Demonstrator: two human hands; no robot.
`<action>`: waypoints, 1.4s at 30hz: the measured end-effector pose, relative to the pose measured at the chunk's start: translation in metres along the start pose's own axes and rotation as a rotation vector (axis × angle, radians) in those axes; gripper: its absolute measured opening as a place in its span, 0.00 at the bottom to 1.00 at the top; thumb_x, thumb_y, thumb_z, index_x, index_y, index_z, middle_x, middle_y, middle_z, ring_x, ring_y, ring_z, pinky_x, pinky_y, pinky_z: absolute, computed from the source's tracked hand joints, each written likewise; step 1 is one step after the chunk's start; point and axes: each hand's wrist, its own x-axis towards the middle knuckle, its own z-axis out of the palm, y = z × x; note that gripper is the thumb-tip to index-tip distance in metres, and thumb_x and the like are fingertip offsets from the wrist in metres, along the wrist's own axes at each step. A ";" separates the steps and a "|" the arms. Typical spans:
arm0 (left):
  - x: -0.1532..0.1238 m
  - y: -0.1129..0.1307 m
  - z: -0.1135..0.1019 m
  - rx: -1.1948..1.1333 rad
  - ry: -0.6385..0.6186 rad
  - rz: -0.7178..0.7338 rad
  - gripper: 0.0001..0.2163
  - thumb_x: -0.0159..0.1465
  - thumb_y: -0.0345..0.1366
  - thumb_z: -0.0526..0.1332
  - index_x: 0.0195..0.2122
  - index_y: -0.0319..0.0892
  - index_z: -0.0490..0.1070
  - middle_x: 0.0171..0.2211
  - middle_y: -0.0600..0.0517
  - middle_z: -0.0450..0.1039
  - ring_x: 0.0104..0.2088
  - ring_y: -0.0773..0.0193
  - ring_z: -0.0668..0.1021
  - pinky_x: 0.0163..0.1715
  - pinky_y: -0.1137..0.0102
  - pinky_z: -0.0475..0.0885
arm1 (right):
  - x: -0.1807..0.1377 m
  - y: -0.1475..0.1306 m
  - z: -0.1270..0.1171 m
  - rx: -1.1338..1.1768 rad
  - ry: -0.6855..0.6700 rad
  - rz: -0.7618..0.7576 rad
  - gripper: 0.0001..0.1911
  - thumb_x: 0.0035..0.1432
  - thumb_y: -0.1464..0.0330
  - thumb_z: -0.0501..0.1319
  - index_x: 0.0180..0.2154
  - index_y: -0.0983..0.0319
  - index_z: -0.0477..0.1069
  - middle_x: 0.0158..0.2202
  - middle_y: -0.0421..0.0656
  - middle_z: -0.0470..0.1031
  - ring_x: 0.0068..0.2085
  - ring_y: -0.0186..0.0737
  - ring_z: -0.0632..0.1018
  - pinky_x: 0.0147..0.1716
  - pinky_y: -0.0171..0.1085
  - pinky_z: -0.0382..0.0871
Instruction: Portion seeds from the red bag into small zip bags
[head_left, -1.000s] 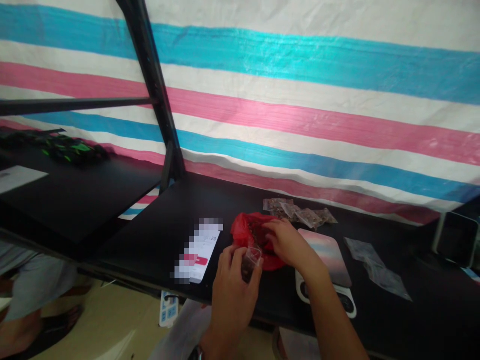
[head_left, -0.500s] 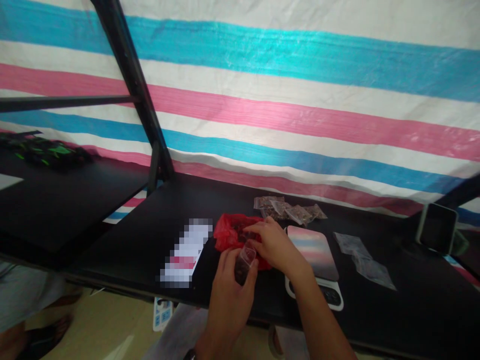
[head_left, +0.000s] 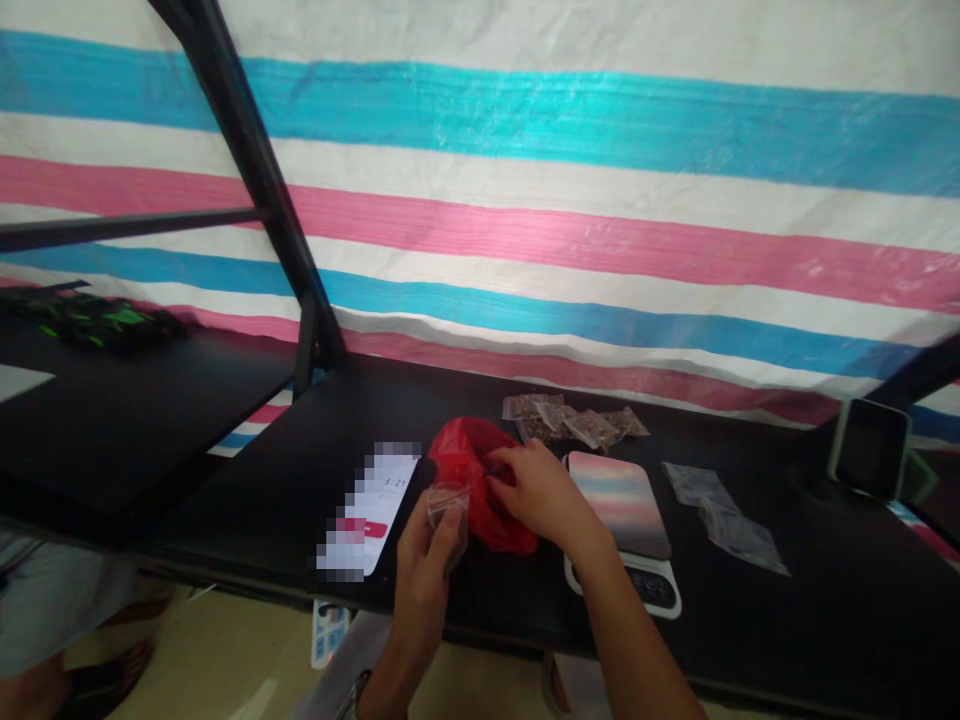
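from my end of the feed, the left hand has thumb and fingers closed on a small clear plastic zip bag, its top edge showing above them while the hand covers most of the rest; the right hand has its thumb and forefinger bent against a crumpled red thin plastic bag, though i cannot tell whether they grip it or its contents; that red bag lies just beyond the left fingers, on a long black flat table; close to the right wrist i get a white kitchen scale with a shiny square plate, my view of its left edge blocked by the right forearm; behind the right hand sit small clear bags filled with brown bits, overlapping; left of the red bag is a lit white-screened phone; past the scale lie two flat clear plastic bags, then a pale-framed dark-screened device; a striped plastic sheet backs everything.
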 end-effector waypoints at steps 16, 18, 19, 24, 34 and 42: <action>0.006 -0.002 0.004 0.016 -0.017 0.097 0.17 0.68 0.52 0.67 0.44 0.44 0.78 0.43 0.48 0.80 0.42 0.60 0.81 0.46 0.67 0.79 | -0.001 0.010 0.008 0.229 0.036 0.054 0.15 0.66 0.70 0.62 0.51 0.61 0.84 0.44 0.46 0.88 0.48 0.48 0.83 0.54 0.43 0.71; 0.007 -0.002 0.006 -0.027 -0.011 0.083 0.17 0.67 0.52 0.67 0.45 0.44 0.79 0.43 0.47 0.80 0.43 0.59 0.81 0.46 0.65 0.80 | -0.002 0.007 0.009 0.185 0.032 0.040 0.16 0.65 0.71 0.62 0.50 0.61 0.84 0.45 0.47 0.87 0.50 0.50 0.82 0.55 0.45 0.71; 0.008 -0.002 0.007 -0.042 -0.014 0.075 0.17 0.66 0.52 0.68 0.45 0.44 0.79 0.43 0.47 0.80 0.43 0.58 0.82 0.46 0.65 0.80 | -0.002 0.006 0.009 0.187 0.030 0.033 0.16 0.64 0.72 0.62 0.50 0.61 0.84 0.46 0.47 0.87 0.51 0.50 0.82 0.55 0.45 0.71; 0.010 -0.001 0.005 -0.048 -0.009 0.084 0.17 0.65 0.53 0.69 0.44 0.44 0.79 0.43 0.48 0.81 0.41 0.59 0.82 0.45 0.65 0.80 | 0.000 0.014 0.011 0.455 -0.024 0.065 0.14 0.65 0.70 0.62 0.49 0.62 0.83 0.42 0.45 0.88 0.41 0.43 0.85 0.45 0.39 0.76; 0.009 0.005 0.006 0.494 0.033 0.341 0.14 0.66 0.42 0.69 0.50 0.45 0.74 0.41 0.51 0.80 0.42 0.58 0.81 0.48 0.62 0.77 | -0.005 0.024 -0.008 0.505 0.207 0.105 0.13 0.64 0.68 0.63 0.49 0.62 0.82 0.46 0.47 0.87 0.48 0.45 0.85 0.55 0.43 0.75; 0.008 0.003 0.007 0.642 0.105 0.501 0.17 0.65 0.44 0.71 0.54 0.48 0.78 0.43 0.49 0.78 0.45 0.53 0.81 0.50 0.57 0.78 | -0.014 0.023 -0.004 0.755 0.095 0.040 0.15 0.68 0.61 0.64 0.51 0.61 0.79 0.46 0.46 0.87 0.48 0.44 0.86 0.54 0.44 0.77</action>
